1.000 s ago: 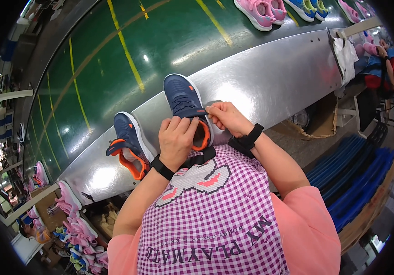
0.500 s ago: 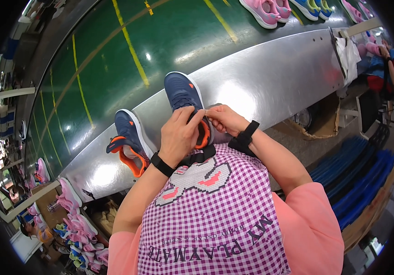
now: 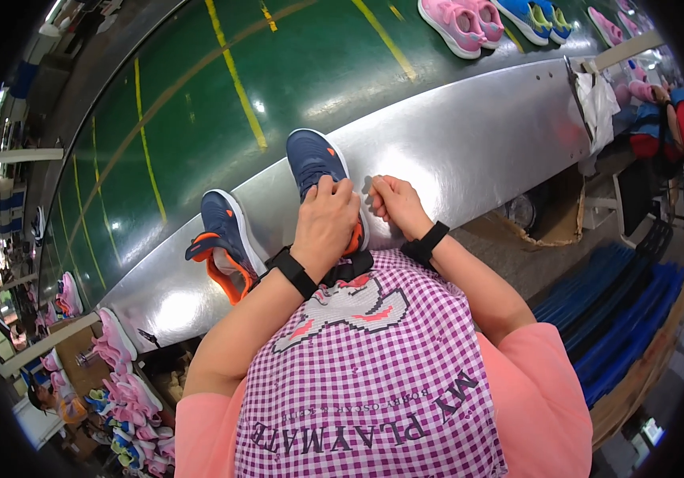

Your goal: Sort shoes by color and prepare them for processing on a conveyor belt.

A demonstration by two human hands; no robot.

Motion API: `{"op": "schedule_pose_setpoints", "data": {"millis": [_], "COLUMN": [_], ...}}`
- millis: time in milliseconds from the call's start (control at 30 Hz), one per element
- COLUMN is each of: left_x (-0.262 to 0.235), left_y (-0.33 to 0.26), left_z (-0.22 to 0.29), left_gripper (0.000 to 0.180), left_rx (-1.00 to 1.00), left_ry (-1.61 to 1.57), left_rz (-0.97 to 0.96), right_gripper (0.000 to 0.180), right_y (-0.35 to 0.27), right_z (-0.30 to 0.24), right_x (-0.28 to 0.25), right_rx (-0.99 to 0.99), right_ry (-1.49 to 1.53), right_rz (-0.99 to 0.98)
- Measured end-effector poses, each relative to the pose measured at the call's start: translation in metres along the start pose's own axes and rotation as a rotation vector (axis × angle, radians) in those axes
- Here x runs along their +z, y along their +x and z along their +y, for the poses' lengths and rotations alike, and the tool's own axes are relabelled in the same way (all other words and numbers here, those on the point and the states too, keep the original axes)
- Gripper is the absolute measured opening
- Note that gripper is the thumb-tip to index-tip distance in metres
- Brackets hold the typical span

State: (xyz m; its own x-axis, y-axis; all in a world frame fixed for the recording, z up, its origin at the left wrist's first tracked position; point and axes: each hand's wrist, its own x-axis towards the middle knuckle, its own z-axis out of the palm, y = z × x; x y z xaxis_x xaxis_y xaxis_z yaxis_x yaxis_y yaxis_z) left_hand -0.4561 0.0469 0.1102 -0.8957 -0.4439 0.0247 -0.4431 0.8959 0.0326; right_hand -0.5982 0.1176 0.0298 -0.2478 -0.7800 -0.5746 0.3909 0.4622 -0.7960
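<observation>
Single head-worn fisheye view looks steeply down, close over the person's chest, onto the curved shiny metal ledge (image 3: 477, 127) and green conveyor belt (image 3: 294, 72).

Two navy shoes (image 3: 314, 163) on steel ledge (image 3: 477, 135)

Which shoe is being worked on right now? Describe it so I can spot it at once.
Find the silver metal ledge beside the green belt. Two navy shoes with orange trim sit there. It is the right-hand shoe, under the left hand, not the uncovered shoe to its left.
</observation>
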Motion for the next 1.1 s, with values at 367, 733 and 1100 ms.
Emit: {"op": "schedule_pose_setpoints", "data": {"millis": [367, 733, 1100], "left_x": [-0.022, 0.041, 0.034], "left_y": [-0.1, -0.215, -0.164], "left_z": [-0.024, -0.068, -0.045], "left_gripper": [0.037, 0.048, 0.034], "left_rx": [-0.34, -1.05, -1.081], "left_ry": [-0.508, -0.449, -0.728], "left_rz": [0.351, 0.694, 0.639], "right_gripper": [0.046, 0.038, 0.037], "right_y": [-0.03, 0.002, -0.022], "right_z": [-0.011, -0.022, -0.077], "right_x": [0.025, -0.02, 0.078], "right_rx": [-0.54, -0.595, -0.982], "right_ry": [-0.985, -1.077, -1.002], "right_rz": [-0.028, 0.106, -0.199]}}
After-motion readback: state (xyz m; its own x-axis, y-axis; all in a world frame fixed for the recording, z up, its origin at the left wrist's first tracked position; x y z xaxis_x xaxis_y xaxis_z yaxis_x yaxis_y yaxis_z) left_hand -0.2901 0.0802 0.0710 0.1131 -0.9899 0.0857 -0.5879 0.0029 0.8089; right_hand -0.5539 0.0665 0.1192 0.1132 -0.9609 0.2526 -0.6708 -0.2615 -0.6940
